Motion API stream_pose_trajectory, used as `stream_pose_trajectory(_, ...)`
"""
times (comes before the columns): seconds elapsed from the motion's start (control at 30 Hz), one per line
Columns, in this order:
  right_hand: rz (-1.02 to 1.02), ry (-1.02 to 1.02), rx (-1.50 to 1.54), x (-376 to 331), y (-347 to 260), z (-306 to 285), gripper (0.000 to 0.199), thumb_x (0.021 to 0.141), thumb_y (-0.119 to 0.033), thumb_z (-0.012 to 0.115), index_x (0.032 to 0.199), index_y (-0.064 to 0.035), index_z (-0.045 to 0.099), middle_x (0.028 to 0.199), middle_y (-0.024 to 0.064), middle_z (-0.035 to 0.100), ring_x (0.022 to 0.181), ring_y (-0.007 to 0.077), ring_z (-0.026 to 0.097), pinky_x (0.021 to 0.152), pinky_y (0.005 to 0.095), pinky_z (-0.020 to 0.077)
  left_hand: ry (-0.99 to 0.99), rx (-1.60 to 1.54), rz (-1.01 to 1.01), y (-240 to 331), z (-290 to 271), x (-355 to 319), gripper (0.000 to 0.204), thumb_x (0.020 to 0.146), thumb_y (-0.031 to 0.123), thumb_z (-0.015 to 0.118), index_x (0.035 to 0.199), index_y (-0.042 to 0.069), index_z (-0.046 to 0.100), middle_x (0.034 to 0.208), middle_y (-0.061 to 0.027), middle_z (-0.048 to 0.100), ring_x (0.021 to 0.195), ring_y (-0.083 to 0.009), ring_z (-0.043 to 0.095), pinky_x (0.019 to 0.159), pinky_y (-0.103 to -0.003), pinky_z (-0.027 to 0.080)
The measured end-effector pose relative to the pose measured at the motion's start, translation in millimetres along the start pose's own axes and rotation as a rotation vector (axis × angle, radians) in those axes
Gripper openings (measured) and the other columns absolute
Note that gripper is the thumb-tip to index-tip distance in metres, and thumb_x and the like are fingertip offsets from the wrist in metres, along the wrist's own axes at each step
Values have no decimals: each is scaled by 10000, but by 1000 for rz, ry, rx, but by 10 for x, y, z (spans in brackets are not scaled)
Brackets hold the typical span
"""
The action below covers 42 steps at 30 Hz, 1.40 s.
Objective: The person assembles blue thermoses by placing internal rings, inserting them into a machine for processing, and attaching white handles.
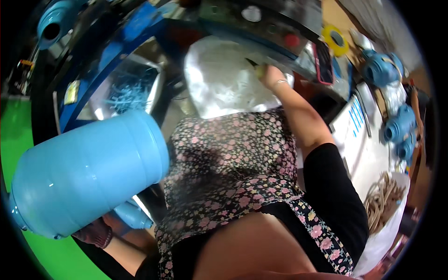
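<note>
A large light-blue plastic jug (93,170) lies on its side at my left, close to me, with ridges round its body. My left hand (95,233), in a dark glove, is at the jug's lower side; its fingers are hidden behind the jug, so its grip cannot be made out. Beside that forearm a smaller blue plastic piece (134,214) with a neck shows. My bare right hand (270,76) is closed around a small knife (252,62) with a dark blade and a yellowish handle. It is above a clear plastic sheet (224,79) spread in front of me.
A clear bin (100,100) with blue plastic shavings (128,97) stands at the left. A dark machine box (261,23) with a red button is ahead. On the right are a phone (323,63), yellow tape (335,41), several blue bottle-shaped parts (400,125) and a bag of brown strips (383,203).
</note>
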State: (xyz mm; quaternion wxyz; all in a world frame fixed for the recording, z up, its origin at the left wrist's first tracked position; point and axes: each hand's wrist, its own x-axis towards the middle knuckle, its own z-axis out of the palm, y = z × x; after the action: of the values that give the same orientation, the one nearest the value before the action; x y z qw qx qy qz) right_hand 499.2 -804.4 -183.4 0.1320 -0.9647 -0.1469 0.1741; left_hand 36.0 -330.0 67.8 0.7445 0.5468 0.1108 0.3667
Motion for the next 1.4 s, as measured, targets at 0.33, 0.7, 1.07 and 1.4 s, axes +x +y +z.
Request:
stream_pose_trajectory(0.33,-48,112,-192,-261,-1,-419,277,814,-110,536,1071,-20,585,1074,235,631,1003,391,620,896,435,490,-199,1234,40,-1,772,146,436,610,190,761,1004,29,663,1010,-119,630,929,-232,612,821,-351,493)
stream_pose_trajectory(0.7,-1284,116,-114,-1873,-2094,-1558,212,813,-183,682,1002,-99,637,825,45,617,744,240,618,627,325,511,-825,808,-272,-810,1114,592,399,526,159,776,892,31,681,771,-49,642,674,-155,619,602,-282,485)
stream_pose_trajectory(1.07,-500,-133,1,-2251,-1776,-1264,321,885,-216,570,1149,-38,609,888,231,660,773,355,652,747,426,524,-715,1284,612,-1012,1032,73,397,609,217,856,957,122,688,856,-70,630,798,-268,608,722,-363,489)
stream_pose_trajectory(1.4,-594,50,465,-2409,-1482,-1377,340,865,-97,615,1202,-58,595,968,86,661,791,189,647,686,313,535,-462,940,582,-1409,863,376,441,653,-3,806,1055,90,650,1077,-129,620,1028,-305,583,873,-398,477)
